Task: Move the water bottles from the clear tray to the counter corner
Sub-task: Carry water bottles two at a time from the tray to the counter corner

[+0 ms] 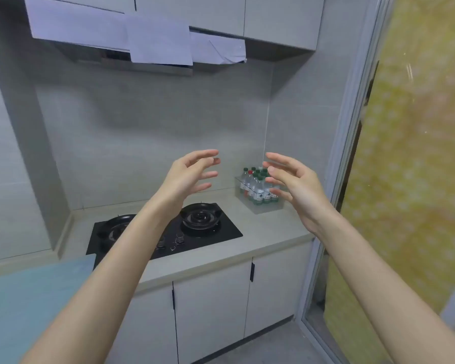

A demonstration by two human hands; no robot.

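Note:
Several small water bottles (255, 185) with green caps, one with a red cap, stand upright in a clear tray (267, 208) on the grey counter (268, 232), close to the right wall. My left hand (192, 174) is raised in the air left of the tray, fingers spread, holding nothing. Raised in front of the tray, my right hand (292, 183) has its fingers apart and covers part of the bottles. Neither hand touches the tray or a bottle.
A black two-burner gas hob (168, 232) is set into the counter left of the tray. A range hood with paper sheets (158, 43) hangs above. A light blue surface (24, 298) lies at lower left, cabinet doors (213, 298) below, a sliding door frame (352, 127) at right.

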